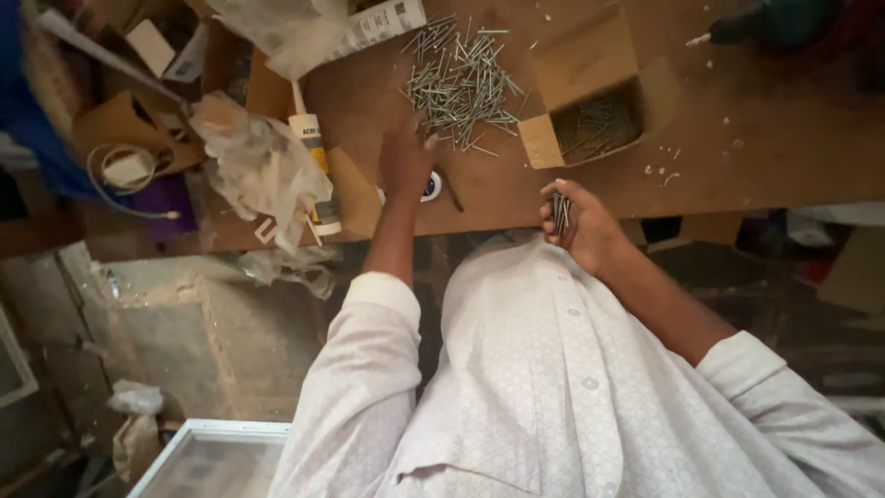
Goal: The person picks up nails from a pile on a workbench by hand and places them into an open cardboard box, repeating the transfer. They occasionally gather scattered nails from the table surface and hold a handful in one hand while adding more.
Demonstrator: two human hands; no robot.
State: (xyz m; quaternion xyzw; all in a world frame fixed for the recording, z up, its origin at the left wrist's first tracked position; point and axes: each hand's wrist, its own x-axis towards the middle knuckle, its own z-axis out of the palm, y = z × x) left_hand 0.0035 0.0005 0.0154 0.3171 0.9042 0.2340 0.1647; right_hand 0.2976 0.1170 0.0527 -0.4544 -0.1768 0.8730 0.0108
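White shirt sleeves fill the foreground. Right hand (pixel 579 221), its grip closed around a bundle of nails (pixel 560 210); left hand (pixel 406 161), fingers loose, touches the nail pile (pixel 461 83) on the surface (pixel 784 138). Stiff, light, slippery, sharp-tipped: best gathered mid-shank.

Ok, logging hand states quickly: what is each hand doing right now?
Left hand: open, fingers at the edge of the loose nail pile.
Right hand: closed around a bundle of nails.
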